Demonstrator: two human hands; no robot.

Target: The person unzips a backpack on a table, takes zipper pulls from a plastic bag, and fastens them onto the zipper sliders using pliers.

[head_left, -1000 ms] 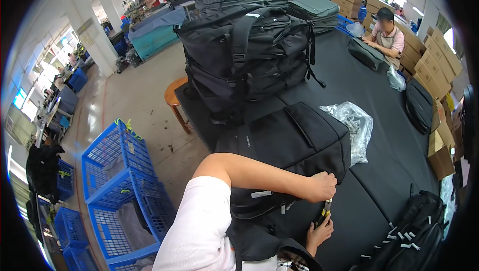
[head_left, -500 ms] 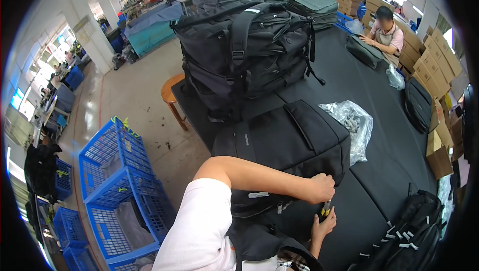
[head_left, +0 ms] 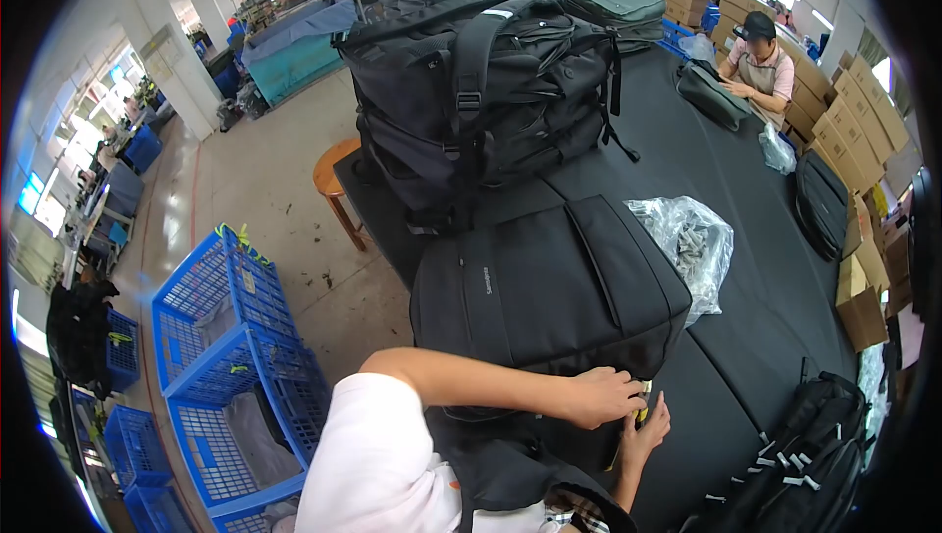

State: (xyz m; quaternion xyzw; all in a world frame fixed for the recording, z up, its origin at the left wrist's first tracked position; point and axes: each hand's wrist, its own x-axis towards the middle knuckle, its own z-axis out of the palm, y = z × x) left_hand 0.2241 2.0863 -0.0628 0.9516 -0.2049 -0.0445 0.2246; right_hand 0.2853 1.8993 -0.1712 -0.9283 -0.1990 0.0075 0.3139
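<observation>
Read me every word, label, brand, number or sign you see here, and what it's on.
"Samsonite", small but probably so: on the large black fabric backpack.
Too small to read: printing on the stacked brown cardboard cartons.
Too small: pale label on the blue plastic crate.
Too blurred: grey rectangular notice on the white pillar.
No numbers are legible.

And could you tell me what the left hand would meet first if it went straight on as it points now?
The left hand would most likely meet the yellow tool first, then the right hand; whether it touches the tool now is unclear.
</observation>
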